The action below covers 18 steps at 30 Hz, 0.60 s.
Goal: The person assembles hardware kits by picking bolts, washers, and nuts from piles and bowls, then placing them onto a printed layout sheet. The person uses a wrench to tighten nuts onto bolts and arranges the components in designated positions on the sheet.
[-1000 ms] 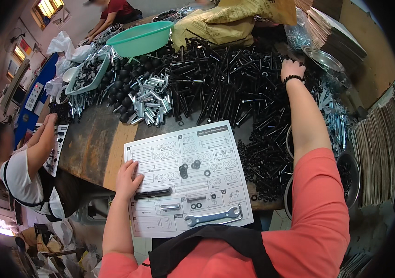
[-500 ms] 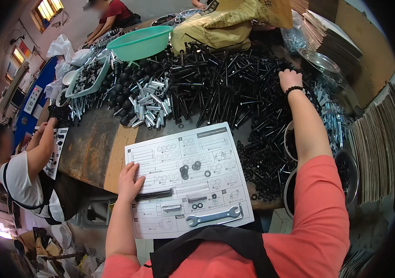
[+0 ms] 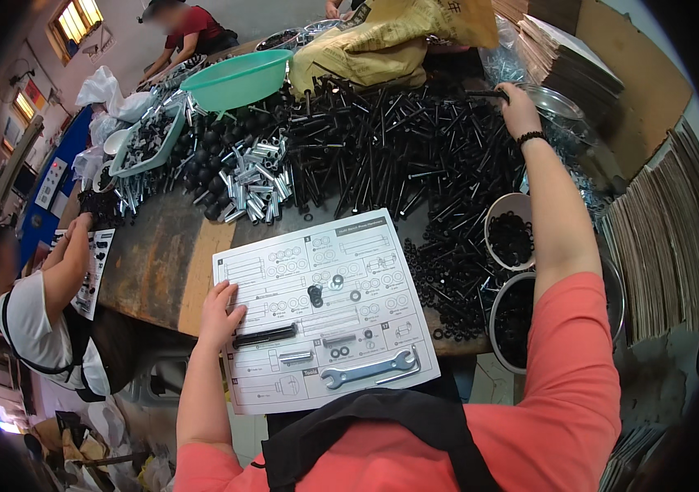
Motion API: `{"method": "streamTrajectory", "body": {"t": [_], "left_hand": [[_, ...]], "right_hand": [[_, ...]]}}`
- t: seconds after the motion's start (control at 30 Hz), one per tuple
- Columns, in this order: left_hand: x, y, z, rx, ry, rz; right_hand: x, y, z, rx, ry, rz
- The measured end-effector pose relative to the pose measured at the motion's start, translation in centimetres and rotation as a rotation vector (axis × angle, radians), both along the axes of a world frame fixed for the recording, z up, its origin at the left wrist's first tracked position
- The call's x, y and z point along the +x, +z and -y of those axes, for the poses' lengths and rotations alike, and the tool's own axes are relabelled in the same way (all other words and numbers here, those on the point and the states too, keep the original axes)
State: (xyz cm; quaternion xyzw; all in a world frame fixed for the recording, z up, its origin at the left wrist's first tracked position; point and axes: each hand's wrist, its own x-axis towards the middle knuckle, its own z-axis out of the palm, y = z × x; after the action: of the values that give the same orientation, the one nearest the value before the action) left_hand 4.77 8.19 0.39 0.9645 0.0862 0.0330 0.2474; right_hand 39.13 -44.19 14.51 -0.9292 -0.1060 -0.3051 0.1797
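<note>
My left hand (image 3: 221,318) lies over the left edge of a printed parts sheet (image 3: 284,381), fingers stretched out and thumb apart. Black bolts (image 3: 266,335) lie on the sheet next to that thumb. Farther over on the sheet are a silver sleeve (image 3: 296,357), small washers (image 3: 315,296) and a flat open-ended wrench (image 3: 370,368). At the far right, my right hand (image 3: 520,112) is closed on a black bolt (image 3: 487,93), which points left above the edge of a large heap of black bolts (image 3: 398,148).
Silver sleeves (image 3: 257,184) and black balls (image 3: 210,156) lie left of the heap. Behind are a green basin (image 3: 234,82) and yellow sack (image 3: 366,49). Bowls (image 3: 493,332) of black hardware stand by my right arm, beside stacked cardboard (image 3: 661,238). A co-worker (image 3: 46,303) is at left.
My right hand has come up out of the bolt heap and moved away from me, with a black bolt now showing in it. My left hand stays at the sheet's edge.
</note>
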Motion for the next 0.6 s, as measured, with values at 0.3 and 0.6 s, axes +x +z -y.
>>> {"method": "streamTrajectory", "body": {"t": [0.3,0.6], "left_hand": [[0.6,2.8,2.9,-0.049,-0.008,0.252],[-1.3,3.2,6.2,-0.132,-0.109,0.224]], "right_hand": [[-2.0,-4.1,-2.6,-0.308,0.127,-0.389],[-3.7,-7.2,-5.0,-0.779,0.105,-0.462]]}}
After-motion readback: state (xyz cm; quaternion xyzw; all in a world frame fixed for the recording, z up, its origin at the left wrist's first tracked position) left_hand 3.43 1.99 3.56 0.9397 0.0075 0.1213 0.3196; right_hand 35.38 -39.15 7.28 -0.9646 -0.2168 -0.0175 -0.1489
